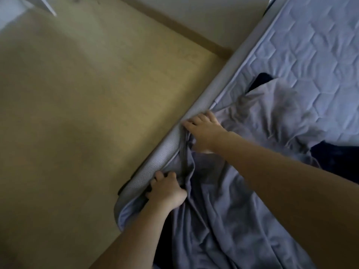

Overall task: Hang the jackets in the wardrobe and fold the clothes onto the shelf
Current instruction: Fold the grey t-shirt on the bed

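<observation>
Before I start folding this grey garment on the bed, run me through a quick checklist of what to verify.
1. Left hand holds the grey garment at the mattress edge: ok.
2. Right hand on the same garment: ok; grip cannot tell.
3. Garment spread flat: not ok, creased and bunched.
4. Garment fully on the mattress: not ok, one edge hangs over the side.
5. Dark clothing clear of the garment: not ok, partly under it.
</observation>
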A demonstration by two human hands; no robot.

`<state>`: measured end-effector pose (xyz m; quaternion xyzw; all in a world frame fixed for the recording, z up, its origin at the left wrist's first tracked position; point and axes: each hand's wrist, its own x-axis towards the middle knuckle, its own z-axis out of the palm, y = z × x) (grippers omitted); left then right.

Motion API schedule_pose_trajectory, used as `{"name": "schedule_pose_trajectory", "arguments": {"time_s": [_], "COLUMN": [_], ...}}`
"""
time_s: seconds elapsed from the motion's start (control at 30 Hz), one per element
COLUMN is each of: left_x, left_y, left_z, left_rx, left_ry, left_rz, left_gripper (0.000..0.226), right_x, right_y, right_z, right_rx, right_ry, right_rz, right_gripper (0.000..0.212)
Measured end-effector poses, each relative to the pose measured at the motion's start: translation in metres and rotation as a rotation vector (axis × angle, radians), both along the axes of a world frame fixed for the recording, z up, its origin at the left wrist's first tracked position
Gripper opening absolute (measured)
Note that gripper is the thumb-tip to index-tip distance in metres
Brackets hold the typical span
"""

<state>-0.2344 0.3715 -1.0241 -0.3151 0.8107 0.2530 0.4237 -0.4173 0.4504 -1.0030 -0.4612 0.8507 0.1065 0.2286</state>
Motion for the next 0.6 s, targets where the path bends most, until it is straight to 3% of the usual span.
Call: {"name": "schedule_pose_trajectory", "arguments": {"time_s": [0.07, 0.13, 0.27, 0.33, 0.43, 0.6], "left_x": [-0.005, 0.005, 0.04, 0.047, 0.046, 0.038], "left_y": [-0.001, -0.003, -0.004, -0.002, 0.004, 0.027], "left_z": [0.002, 0.009, 0.044, 0.076, 0.142, 0.297], "left_rx": [0.011, -0.013, -0.061, -0.013, 0.151, 0.187], "left_ry": [-0.009, 0.129, 0.554, 0.656, 0.603, 0.406], "left_rz": [0.016, 0.005, 0.155, 0.297, 0.362, 0.027], "left_gripper": [0.044, 0.031, 0.026, 0.027, 0.029, 0.043], "right_x": [0.002, 0.0, -0.007, -0.01, -0.011, 0.01], "right_y": [-0.012, -0.015, 0.01, 0.032, 0.069, 0.137], "right_z": [0.007, 0.024, 0.084, 0.127, 0.209, 0.382], "right_rx": [0.012, -0.021, -0.081, -0.086, -0.053, -0.046], "right_ry": [0.048, 0.074, -0.073, -0.116, -0.065, 0.029], "right_rz": [-0.003, 0.031, -0.076, -0.099, -0.062, -0.066], "right_gripper": [0.057, 0.032, 0.014, 0.007, 0.011, 0.012]}}
